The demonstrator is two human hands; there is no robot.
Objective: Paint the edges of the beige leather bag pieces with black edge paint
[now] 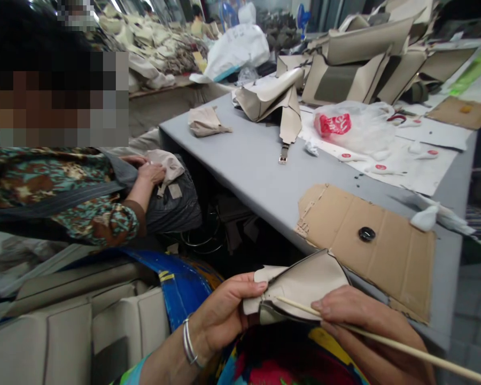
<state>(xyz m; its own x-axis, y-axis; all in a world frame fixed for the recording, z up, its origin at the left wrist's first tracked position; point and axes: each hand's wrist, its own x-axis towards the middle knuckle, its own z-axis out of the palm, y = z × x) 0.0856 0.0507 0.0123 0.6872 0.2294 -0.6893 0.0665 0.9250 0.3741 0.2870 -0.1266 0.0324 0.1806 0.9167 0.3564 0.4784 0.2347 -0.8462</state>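
My left hand (224, 310), with a silver bangle at the wrist, pinches the left end of a beige leather piece (312, 278) with dark edges, thumb on top. Between the thumb and fingers of my right hand (369, 326) is a thin wooden stick (409, 350). Its tip lies on the beige piece near my left thumb. The right hand's fingers are also beside the piece's right end; whether they grip it is unclear. Below the piece is my colourful clothing.
Cardboard (364, 256) with a small black round container (367, 234) lies on the grey table (240, 155). Beige bag parts (344, 80) and a plastic bag (361, 128) are farther back. A person (84, 198) sits at left; beige panels (64, 337) lie lower left.
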